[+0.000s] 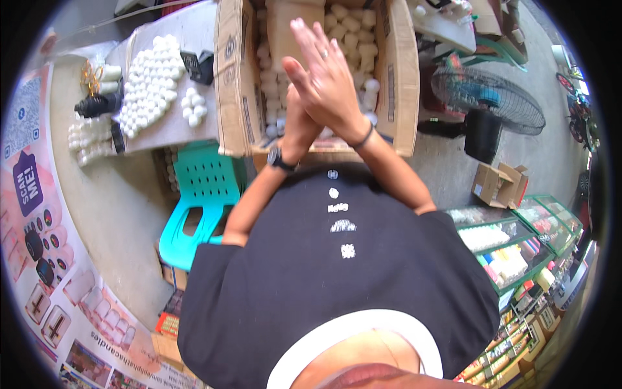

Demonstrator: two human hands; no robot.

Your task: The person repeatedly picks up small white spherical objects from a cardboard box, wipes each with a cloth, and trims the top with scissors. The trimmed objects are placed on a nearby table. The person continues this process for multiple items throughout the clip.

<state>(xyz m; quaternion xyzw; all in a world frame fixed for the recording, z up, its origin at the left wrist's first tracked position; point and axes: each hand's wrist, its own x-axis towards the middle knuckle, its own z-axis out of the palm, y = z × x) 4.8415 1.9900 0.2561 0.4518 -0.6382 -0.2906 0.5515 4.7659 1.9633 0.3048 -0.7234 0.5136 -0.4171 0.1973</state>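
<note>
My right hand (332,87) is pressed flat against my left hand (299,123), palm to palm, with its fingers stretched out. Most of the left hand is hidden behind the right. Nothing shows between the palms. Both hands are above an open cardboard box (403,78) in front of me. Inside it lie many small white, rounded pieces (352,29) that look like candles, and a tan cardboard piece (295,10) at the far side. A watch (276,157) is on my left wrist, a dark band (364,137) on the right.
Left of the box, a table (139,45) bears rows of white pieces (152,81) and a black object (198,67). A turquoise plastic chair (201,188) stands below it. To the right are a black fan (489,104), a small open carton (499,186) and glass display cases (518,240).
</note>
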